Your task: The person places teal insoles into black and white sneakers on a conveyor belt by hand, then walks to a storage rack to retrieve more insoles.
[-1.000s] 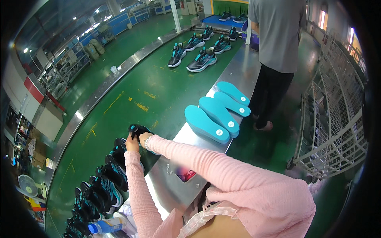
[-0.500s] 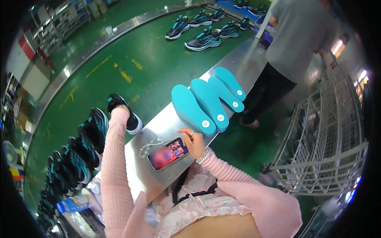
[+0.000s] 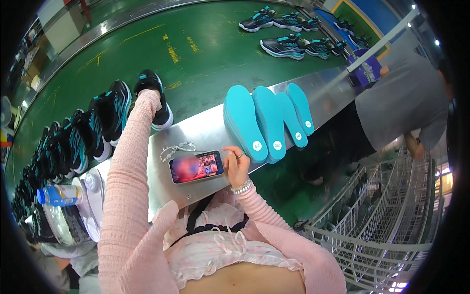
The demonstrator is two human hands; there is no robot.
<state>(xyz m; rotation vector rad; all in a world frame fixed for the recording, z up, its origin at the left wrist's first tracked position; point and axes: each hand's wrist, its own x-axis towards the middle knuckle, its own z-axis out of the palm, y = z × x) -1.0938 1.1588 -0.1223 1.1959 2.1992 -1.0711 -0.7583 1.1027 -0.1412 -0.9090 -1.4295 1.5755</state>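
Note:
My left hand [image 3: 157,99] reaches into the opening of a black sneaker [image 3: 163,118] with a white sole, on the green belt by the metal ledge. The shoe hides its fingers. My right hand [image 3: 237,165], wearing a ring and beaded bracelets, hovers by the right end of a phone [image 3: 196,168]. Its index finger extends while the others bend loosely, with nothing visible between them. The phone lies on the ledge with its screen lit, a beaded strap [image 3: 177,148] behind it. Beyond my right hand lie stacks of teal insoles [image 3: 243,117] with round white labels.
Black-and-teal sneakers [image 3: 115,109] line the belt [image 3: 205,59] at left; more sneakers [image 3: 283,46] stand far right. A blue-capped bottle [image 3: 61,194] and white slippers [image 3: 90,198] are at lower left. A person in grey [image 3: 401,103] works beyond a wire rack [image 3: 372,215].
The view has shifted, so the belt, insoles and person appear farther right. My left hand remains at the same sneaker, and my right hand stays beside the phone.

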